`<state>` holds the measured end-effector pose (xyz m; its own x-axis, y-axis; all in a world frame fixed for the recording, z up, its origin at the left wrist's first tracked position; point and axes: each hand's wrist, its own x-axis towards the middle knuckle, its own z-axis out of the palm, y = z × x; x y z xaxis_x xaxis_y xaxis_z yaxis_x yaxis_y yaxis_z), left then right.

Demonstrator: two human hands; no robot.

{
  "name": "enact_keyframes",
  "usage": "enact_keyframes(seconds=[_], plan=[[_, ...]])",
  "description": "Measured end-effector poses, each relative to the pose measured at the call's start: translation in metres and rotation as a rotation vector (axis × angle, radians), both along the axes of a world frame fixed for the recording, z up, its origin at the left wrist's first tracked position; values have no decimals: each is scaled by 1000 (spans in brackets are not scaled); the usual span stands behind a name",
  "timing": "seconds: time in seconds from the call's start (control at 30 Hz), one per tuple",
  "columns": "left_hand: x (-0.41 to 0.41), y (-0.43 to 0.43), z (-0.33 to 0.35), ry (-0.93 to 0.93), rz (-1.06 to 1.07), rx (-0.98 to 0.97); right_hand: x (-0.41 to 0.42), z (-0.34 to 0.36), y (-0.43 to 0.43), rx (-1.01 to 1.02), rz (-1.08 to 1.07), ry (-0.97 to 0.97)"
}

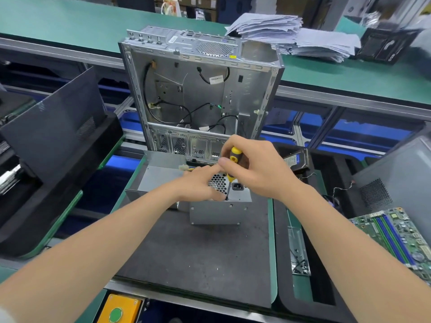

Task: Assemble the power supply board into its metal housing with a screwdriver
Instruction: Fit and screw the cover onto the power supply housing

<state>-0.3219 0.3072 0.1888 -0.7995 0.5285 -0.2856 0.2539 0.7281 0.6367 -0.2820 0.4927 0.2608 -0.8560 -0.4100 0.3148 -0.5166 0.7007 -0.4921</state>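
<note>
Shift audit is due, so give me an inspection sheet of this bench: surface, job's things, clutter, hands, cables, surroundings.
Surface: scuffed dark grey mat on a green-edged bench.
Job's things: grey metal power supply housing stands on the mat; yellow-and-black screwdriver points tip-down at its top face, beside the black power socket.
Clutter: green motherboard at right; stack of white papers behind.
Hands: right hand grips the screwdriver handle; left hand rests on the housing's top.
Cables: black cables hang loose inside the open silver computer case; yellow wires with a white connector lie behind the housing.
Surroundings: yellow box with a green button at the near edge.
</note>
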Motion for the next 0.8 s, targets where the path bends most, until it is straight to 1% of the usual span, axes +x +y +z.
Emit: enact_keyframes(seconds=[0.07, 0.13, 0.2, 0.3, 0.43, 0.57, 0.6, 0.63, 0.77, 0.8], plan=[[1, 2, 2, 7, 20, -24, 0, 2, 3, -35, 65, -97], [2, 1, 3, -35, 29, -25, 0, 1, 5, -32, 69, -101], [2, 1, 5, -85, 28, -27, 0, 2, 4, -9, 31, -44], [1, 2, 8, -118, 41, -49, -3, 3, -1, 91, -20, 61], [0, 4, 9, -156, 41, -12, -7, 2, -4, 169, -61, 77], [-2, 2, 6, -177, 60, 8, -7, -2, -11, 248, -180, 205], [-2, 2, 5, -183, 60, 13, -7, 0, -12, 267, -187, 203], [-3, 2, 4, -194, 63, 17, -9, 2, -9, 256, -152, 152], [-6, 1, 1, -223, 69, 22, -13, 18, 6, 118, 191, -239], [-8, 1, 0, -221, 63, 23, -12, 20, 9, 108, 225, -291]])
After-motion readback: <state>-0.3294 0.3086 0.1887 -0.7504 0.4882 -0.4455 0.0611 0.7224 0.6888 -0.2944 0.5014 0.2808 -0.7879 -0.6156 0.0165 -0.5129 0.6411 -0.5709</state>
